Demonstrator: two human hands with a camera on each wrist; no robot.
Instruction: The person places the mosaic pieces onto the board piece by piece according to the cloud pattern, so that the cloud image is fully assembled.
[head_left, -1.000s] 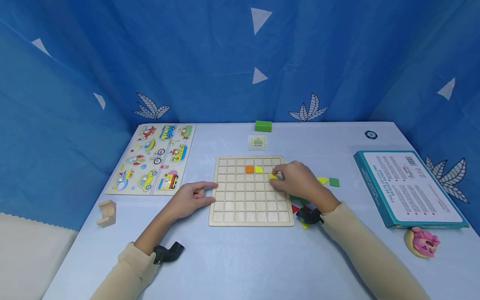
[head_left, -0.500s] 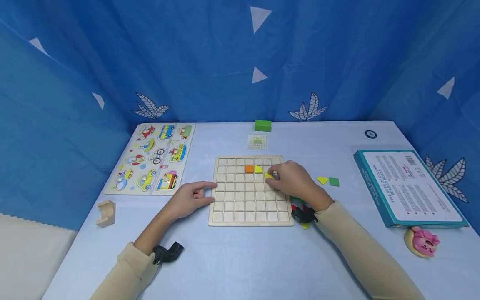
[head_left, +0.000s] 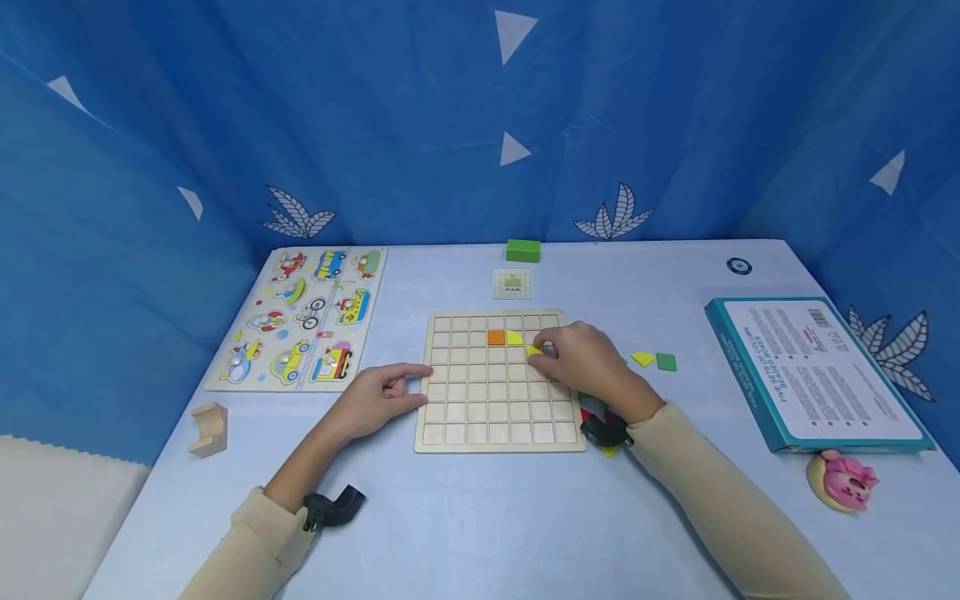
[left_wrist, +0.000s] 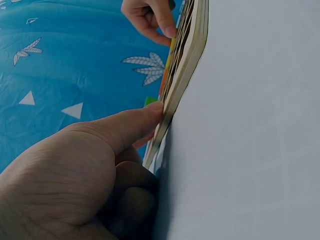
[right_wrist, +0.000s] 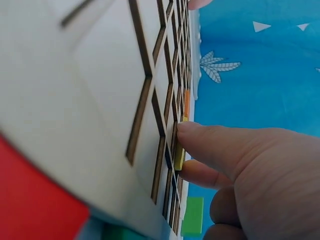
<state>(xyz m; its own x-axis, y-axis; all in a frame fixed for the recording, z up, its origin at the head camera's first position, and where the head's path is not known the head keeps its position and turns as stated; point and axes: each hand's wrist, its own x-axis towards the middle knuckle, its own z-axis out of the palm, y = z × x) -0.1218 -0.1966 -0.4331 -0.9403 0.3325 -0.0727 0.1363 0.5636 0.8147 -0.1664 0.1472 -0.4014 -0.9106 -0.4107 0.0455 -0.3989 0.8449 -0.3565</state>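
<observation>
A wooden grid board lies flat in the middle of the table. In its upper rows sit an orange square tile and, right beside it, a yellow quarter-circle tile. My right hand pinches another yellow tile between thumb and fingertips, low over the grid just right of and below the quarter circle. Its shape is partly hidden by the fingers. My left hand touches the board's left edge with a straight thumb and index finger; its other fingers are folded in.
Loose yellow and green tiles lie right of the board; more are partly hidden under the right wrist. A pattern card and green block stand behind. A vehicle puzzle lies left, a teal box right.
My right hand has shifted slightly left over the board with the yellow tile, then stayed nearly still. The left hand keeps its place at the board's edge.
</observation>
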